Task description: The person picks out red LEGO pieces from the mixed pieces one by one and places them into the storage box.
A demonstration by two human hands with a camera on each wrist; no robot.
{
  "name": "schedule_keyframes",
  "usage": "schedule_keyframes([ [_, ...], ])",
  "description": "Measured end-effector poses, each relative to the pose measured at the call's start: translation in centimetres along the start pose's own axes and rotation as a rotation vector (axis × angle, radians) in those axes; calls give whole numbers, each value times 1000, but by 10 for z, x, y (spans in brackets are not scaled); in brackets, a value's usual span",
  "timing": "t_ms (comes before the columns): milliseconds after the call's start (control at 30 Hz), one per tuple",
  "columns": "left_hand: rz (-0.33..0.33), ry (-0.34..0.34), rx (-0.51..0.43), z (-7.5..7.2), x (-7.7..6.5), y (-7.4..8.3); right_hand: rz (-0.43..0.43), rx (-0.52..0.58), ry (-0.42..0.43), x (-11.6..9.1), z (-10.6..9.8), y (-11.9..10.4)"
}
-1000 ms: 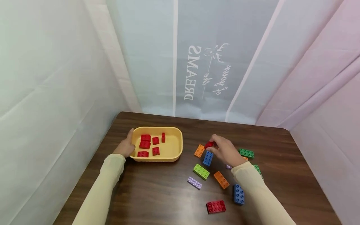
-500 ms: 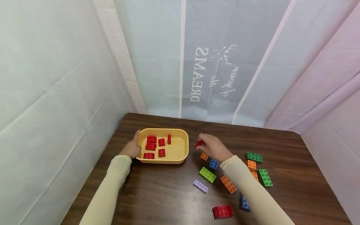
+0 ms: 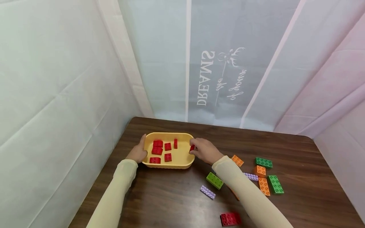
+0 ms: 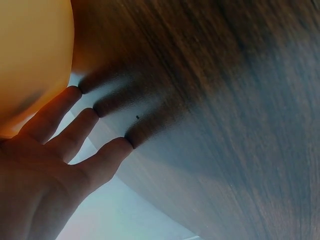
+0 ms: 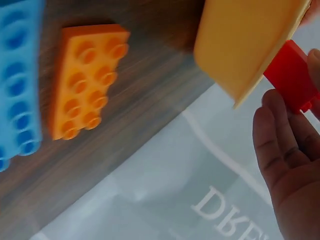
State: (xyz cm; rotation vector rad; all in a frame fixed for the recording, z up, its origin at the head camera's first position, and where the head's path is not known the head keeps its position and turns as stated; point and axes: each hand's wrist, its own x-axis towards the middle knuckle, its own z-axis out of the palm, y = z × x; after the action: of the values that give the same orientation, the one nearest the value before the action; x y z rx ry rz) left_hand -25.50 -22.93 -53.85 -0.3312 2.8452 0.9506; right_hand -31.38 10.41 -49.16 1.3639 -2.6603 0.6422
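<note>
A yellow tray (image 3: 171,165) with several red bricks (image 3: 157,150) in it stands at the back left of the brown table (image 3: 171,202). My left hand (image 3: 138,152) rests against the tray's left end. Its fingers (image 4: 75,131) lie straight on the table beside the tray wall (image 4: 30,50). My right hand (image 3: 196,149) pinches a small red brick (image 3: 192,148) at the tray's right rim. In the right wrist view the red brick (image 5: 292,75) sits between my fingertips (image 5: 272,130), just past the tray's edge (image 5: 245,45).
Loose bricks lie right of the tray: orange (image 3: 237,160), green (image 3: 263,162), green (image 3: 214,180), lilac (image 3: 207,192) and a red one (image 3: 229,218) near the front edge. An orange brick (image 5: 87,80) and a blue brick (image 5: 17,85) show under my right wrist. White cloth walls surround the table.
My right hand has carried the small red brick leftward from the loose bricks to the tray's right rim. My left hand has stayed at the tray's left end.
</note>
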Motion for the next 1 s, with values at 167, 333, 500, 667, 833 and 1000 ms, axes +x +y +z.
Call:
schedule_keyframes([
  [167, 3, 7, 4, 0, 0, 0, -45, -48, -36, 16, 11, -8],
  [333, 7, 9, 9, 0, 0, -1, -62, -60, -83, 29, 23, -16],
  [500, 4, 15, -2, 0, 0, -2, -92, -75, -142, 42, 35, -23],
  [667, -13, 12, -19, 2, 0, -1, -104, -142, -185, 51, 47, -29],
  [833, -13, 5, -20, 4, 0, -1, -75, -234, -233, 52, 59, -33],
  [1000, -19, 7, -26, 4, 2, -4, -81, -291, -232, 52, 65, -34],
])
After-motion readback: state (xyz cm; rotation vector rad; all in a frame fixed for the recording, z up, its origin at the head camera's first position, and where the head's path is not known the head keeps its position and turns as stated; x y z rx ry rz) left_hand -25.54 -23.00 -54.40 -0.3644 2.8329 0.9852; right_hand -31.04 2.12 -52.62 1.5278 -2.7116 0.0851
